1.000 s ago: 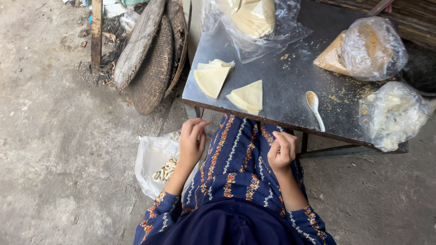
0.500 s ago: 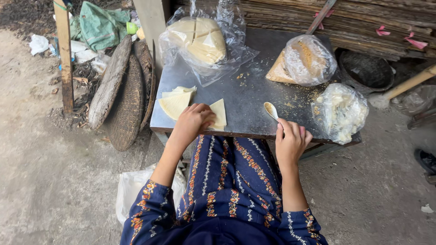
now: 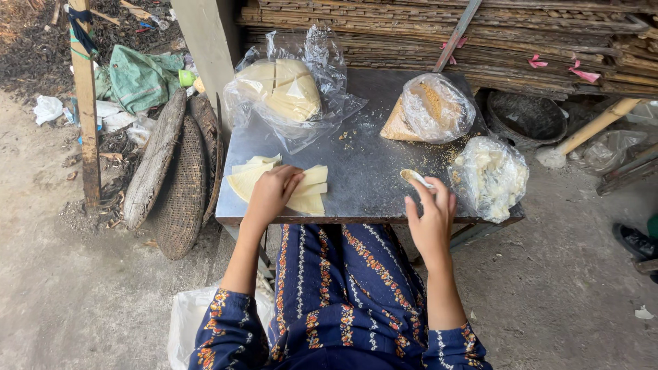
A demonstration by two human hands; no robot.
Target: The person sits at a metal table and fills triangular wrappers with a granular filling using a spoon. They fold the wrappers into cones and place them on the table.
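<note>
I sit at a small metal table (image 3: 370, 175). My left hand (image 3: 273, 193) rests flat on a pale triangular dough sheet (image 3: 310, 192) near the front left edge, beside a second stack of triangular sheets (image 3: 244, 177). My right hand (image 3: 430, 218) grips the handle of a white spoon (image 3: 411, 178), whose bowl holds brownish filling. A clear bag of cut pale sheets (image 3: 284, 88) lies at the back left of the table.
A bag of brown crumbly filling (image 3: 432, 109) and a bag of whitish lumps (image 3: 490, 177) sit on the right of the table. Woven trays (image 3: 179, 185) lean at the left by a wooden post (image 3: 86, 103). Stacked bamboo slats (image 3: 445, 34) lie behind. A white bag (image 3: 188, 322) is on the ground.
Both hands rose from my lap to the table. The left came down on the triangular sheet, and the right took hold of the spoon. The camera tilted up.
</note>
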